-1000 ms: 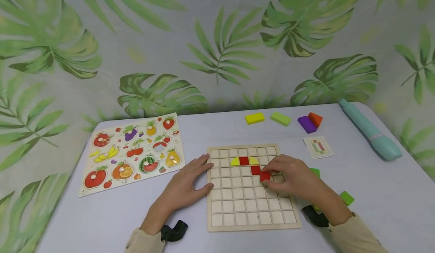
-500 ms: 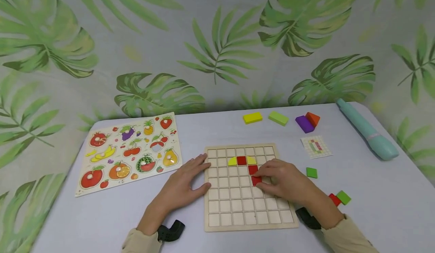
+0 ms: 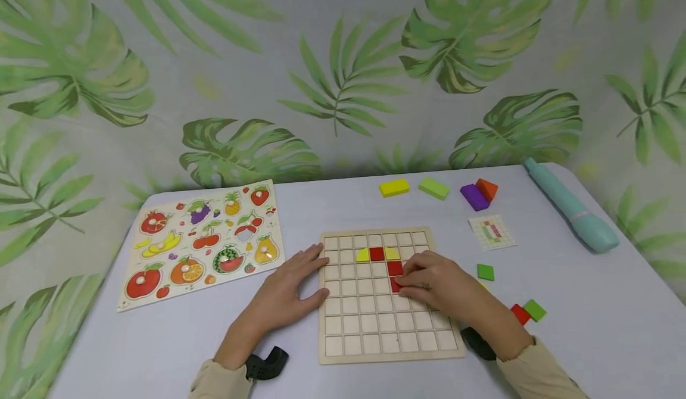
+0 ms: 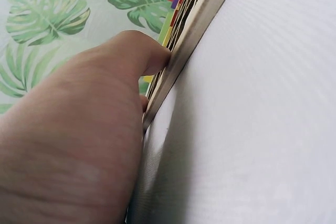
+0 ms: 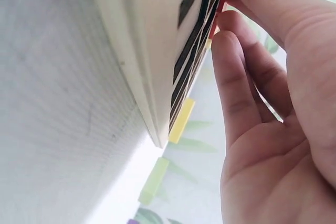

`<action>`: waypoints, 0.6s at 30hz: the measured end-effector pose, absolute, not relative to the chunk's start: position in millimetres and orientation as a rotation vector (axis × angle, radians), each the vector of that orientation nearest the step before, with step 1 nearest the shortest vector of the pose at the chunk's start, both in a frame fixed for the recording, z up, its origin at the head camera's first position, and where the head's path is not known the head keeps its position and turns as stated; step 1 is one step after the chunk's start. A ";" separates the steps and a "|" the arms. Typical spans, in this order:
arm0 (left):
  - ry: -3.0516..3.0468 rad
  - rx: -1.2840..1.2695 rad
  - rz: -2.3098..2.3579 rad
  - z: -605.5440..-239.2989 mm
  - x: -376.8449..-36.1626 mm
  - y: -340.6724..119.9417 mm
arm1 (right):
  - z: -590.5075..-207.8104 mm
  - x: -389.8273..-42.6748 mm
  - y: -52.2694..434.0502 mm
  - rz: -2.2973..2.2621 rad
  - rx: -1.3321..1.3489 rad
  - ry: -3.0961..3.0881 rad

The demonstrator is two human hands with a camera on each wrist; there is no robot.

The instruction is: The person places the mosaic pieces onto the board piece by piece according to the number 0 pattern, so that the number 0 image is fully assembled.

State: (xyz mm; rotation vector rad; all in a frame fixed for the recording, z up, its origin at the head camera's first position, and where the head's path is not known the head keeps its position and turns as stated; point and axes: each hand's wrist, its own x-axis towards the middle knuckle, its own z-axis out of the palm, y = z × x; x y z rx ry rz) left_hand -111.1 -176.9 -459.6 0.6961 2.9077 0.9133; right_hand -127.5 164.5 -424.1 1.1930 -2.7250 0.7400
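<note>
In the head view a wooden grid board lies in the middle of the table. My left hand rests on the table at its left side, fingers and thumb touching the frame. With thumb and index finger, my right hand pinches a red square tile at a grid cell; fingertips partly cover it. Directly behind it sits another red tile. One row farther back, a third red tile lies between two yellow rounded tiles, the left yellow tile and the right yellow tile.
Right of the board lie a pattern card, a green tile and a red tile beside another green one. Yellow, light green and purple blocks stand behind. A fruit puzzle lies left, a teal wrapped object far right.
My right hand has brought the red tile left and down to the cell in front of the second red tile. The left hand stays at the board's edge; the view shifts slightly.
</note>
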 end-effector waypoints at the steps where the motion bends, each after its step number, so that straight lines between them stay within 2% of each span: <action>1: 2.907 0.697 0.915 -459.2 -111.1 -176.9 | -424.0 -127.3 164.4 0.729 1.192 -2.735; 10: 2.908 0.685 0.934 -457.1 -108.2 -180.2 | -415.5 -119.7 168.2 0.722 0.963 -2.932; 18: 2.900 0.702 0.921 -458.7 -109.8 -179.1 | -398.8 -110.2 209.9 0.687 0.935 -2.762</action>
